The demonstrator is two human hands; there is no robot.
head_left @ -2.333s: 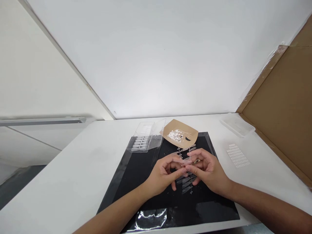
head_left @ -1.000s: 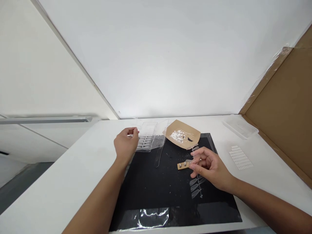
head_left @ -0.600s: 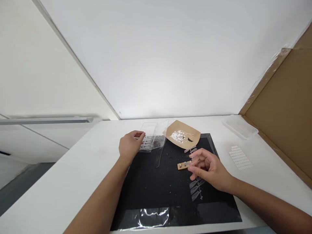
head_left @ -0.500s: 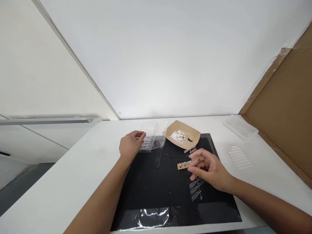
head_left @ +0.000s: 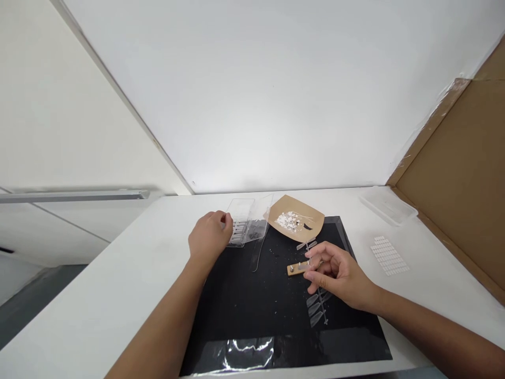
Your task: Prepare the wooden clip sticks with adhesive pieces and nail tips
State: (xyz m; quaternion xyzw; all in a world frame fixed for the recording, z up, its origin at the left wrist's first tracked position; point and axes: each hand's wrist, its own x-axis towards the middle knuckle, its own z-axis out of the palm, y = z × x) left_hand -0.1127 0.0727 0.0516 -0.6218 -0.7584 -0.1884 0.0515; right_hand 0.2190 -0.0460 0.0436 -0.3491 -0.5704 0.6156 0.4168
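Note:
My left hand (head_left: 211, 235) is at the left side of an open clear plastic box (head_left: 241, 206), its fingers curled together. What they pinch, if anything, is hidden. Clear nail tips (head_left: 238, 230) lie in rows inside the box. My right hand (head_left: 341, 276) is closed, thumb and index finger around what looks like a clear nail tip (head_left: 311, 263). Beneath its fingertips lies a small wooden strip (head_left: 292, 270) with metal studs. A clear sprue of nail tips (head_left: 316, 310) runs under this hand, partly covered by it.
A brown paper tray (head_left: 305, 210) with white bits stands behind the black mat (head_left: 244, 310). A thin clear strip (head_left: 257, 258) lies by the box. On the right are a sheet of white tabs (head_left: 389, 256), a clear plastic lid (head_left: 389, 205) and a cardboard wall (head_left: 461, 173).
My left hand has drawn slightly left, away from the middle of the box, its fingers curling in more. My right hand has stayed almost still.

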